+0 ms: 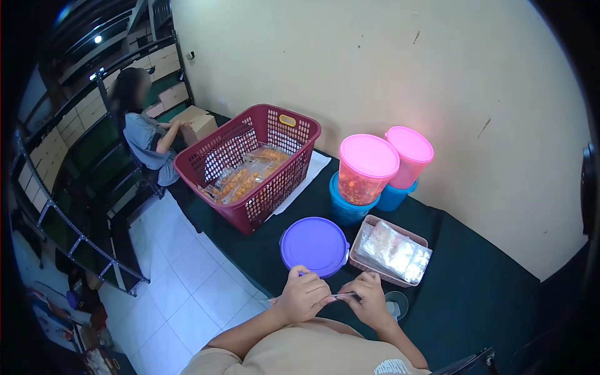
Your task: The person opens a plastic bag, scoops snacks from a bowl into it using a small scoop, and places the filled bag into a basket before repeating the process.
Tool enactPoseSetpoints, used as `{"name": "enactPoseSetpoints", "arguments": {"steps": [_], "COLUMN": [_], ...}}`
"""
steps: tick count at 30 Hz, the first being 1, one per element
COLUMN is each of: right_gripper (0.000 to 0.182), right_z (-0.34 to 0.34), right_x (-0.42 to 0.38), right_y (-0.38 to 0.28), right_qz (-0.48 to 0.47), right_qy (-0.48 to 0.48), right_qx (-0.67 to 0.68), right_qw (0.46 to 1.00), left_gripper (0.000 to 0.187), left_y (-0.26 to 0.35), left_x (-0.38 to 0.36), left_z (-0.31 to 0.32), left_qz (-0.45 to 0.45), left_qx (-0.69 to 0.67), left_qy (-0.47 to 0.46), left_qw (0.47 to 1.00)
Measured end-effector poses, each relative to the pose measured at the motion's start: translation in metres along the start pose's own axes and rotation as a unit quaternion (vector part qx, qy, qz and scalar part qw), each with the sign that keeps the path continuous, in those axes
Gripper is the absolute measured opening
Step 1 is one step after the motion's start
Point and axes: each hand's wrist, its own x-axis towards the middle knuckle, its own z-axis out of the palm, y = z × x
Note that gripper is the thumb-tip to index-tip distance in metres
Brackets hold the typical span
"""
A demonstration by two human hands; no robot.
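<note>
Close in front of my body, my left hand (304,295) and my right hand (367,299) pinch the two sides of a thin plastic piece (342,295). It is seen nearly edge-on, so its kind cannot be made out. Just beyond my left hand is a round tub with a purple lid (315,246). A pink basket (400,281) lies past my right hand, filled with a stack of clear plastic bags (395,250). Partly behind my right forearm sits a small clear dish (396,306) with something pale in it.
A maroon laundry basket (250,215) holding bags of orange snacks (253,172) stands on the dark green tablecloth (475,275). Pink-lidded tubs (369,165) are stacked on blue ones (351,206) by the wall. At the far left, a person (147,134) handles a cardboard box (199,124).
</note>
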Motion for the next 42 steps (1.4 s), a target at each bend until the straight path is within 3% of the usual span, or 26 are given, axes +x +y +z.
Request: {"name": "enactPoseSetpoints", "arguments": {"steps": [2, 11, 13, 14, 15, 16, 18, 20, 22, 24, 26, 29, 30, 32, 33, 34, 36, 38, 40, 41, 42], "right_gripper": [0.011, 0.016, 0.013, 0.011, 0.011, 0.015, 0.03, 0.051, 0.065, 0.066, 0.067, 0.066, 0.062, 0.055, 0.052, 0.052, 0.045, 0.04, 0.04, 0.039, 0.039], "right_z": [-0.003, -0.016, -0.017, -0.017, -0.017, -0.02, -0.009, 0.009, 0.037, 0.063, 0.075, 0.073, 0.073, 0.075, 0.077, 0.083, 0.103, 0.129, 0.153, 0.162, 0.17], "right_x": [-0.004, -0.02, -0.026, -0.033, -0.049, -0.057, -0.061, -0.033, -0.017, -0.009, -0.006, 0.002, 0.006, 0.015, 0.021, 0.027, 0.042, 0.061, 0.08, 0.086, 0.095], "right_y": [-0.002, 0.008, 0.017, 0.036, 0.06, 0.07, 0.071, 0.026, 0.008, 0.011, 0.012, 0.018, 0.019, 0.018, 0.013, 0.004, -0.02, -0.039, -0.049, -0.053, -0.061], "right_qz": [0.044, 0.085, 0.119, 0.14, 0.258, 0.31, 0.174, 0.123, 0.132, 0.181, 0.231, 0.275, 0.239, 0.15, 0.192, 0.193, 0.237, 0.265, 0.338, 0.314, 0.319], "right_qy": [0.025, 0.089, 0.117, 0.135, 0.174, 0.183, 0.144, 0.102, 0.031, -0.033, -0.092, -0.076, 0.034, 0.249, 0.251, 0.255, 0.095, 0.137, 0.066, -0.007, 0.0], "right_qx": [-0.012, -0.074, -0.13, -0.173, -0.015, 0.132, 0.205, 0.393, 0.46, 0.474, 0.483, 0.47, 0.575, 0.736, 0.755, 0.755, 0.647, 0.644, 0.608, 0.603, 0.603], "right_qw": [0.999, 0.99, 0.977, 0.965, 0.95, 0.924, 0.952, 0.906, 0.878, 0.861, 0.839, 0.835, 0.781, 0.611, 0.574, 0.573, 0.718, 0.704, 0.716, 0.733, 0.731], "left_gripper": [0.019, 0.016, 0.021, 0.029, 0.033, 0.036, 0.033, 0.031, 0.029, 0.026, 0.028, 0.043, 0.048, 0.052, 0.052, 0.055, 0.057, 0.054, 0.057, 0.065, 0.073], "left_y": [0.0, -0.003, -0.012, -0.011, -0.014, -0.019, -0.023, -0.024, -0.026, -0.038, -0.051, -0.06, -0.062, -0.07, -0.076, -0.083, -0.095, -0.105, -0.118, -0.124, -0.129], "left_x": [0.0, -0.006, -0.015, -0.018, -0.015, -0.01, -0.001, 0.005, 0.011, 0.006, -0.006, -0.015, -0.018, -0.034, -0.044, -0.055, -0.07, -0.081, -0.091, -0.096, -0.098], "left_z": [-0.003, -0.012, -0.005, -0.009, -0.026, -0.038, -0.037, -0.024, -0.005, 0.001, -0.013, -0.051, -0.063, -0.08, -0.086, -0.091, -0.105, -0.123, -0.142, -0.152, -0.163], "left_qz": [-0.008, -0.042, -0.035, -0.135, -0.186, -0.235, -0.265, -0.288, -0.39, -0.397, -0.426, -0.428, -0.434, -0.459, -0.461, -0.477, -0.495, -0.48, -0.466, -0.461, -0.456], "left_qx": [-0.021, -0.06, -0.098, -0.316, -0.302, -0.286, -0.314, -0.347, -0.5, -0.555, -0.567, -0.552, -0.536, -0.501, -0.501, -0.508, -0.514, -0.593, -0.62, -0.598, -0.576], "left_qy": [-0.009, 0.064, 0.162, 0.28, 0.307, 0.339, 0.321, 0.295, 0.364, 0.386, 0.354, 0.192, 0.184, 0.174, 0.174, 0.134, 0.084, 0.004, -0.017, -0.032, -0.046], "left_qw": [1.0, 0.995, 0.981, 0.897, 0.883, 0.865, 0.853, 0.842, 0.682, 0.62, 0.609, 0.69, 0.7, 0.713, 0.711, 0.704, 0.695, 0.647, 0.632, 0.655, 0.677]}}
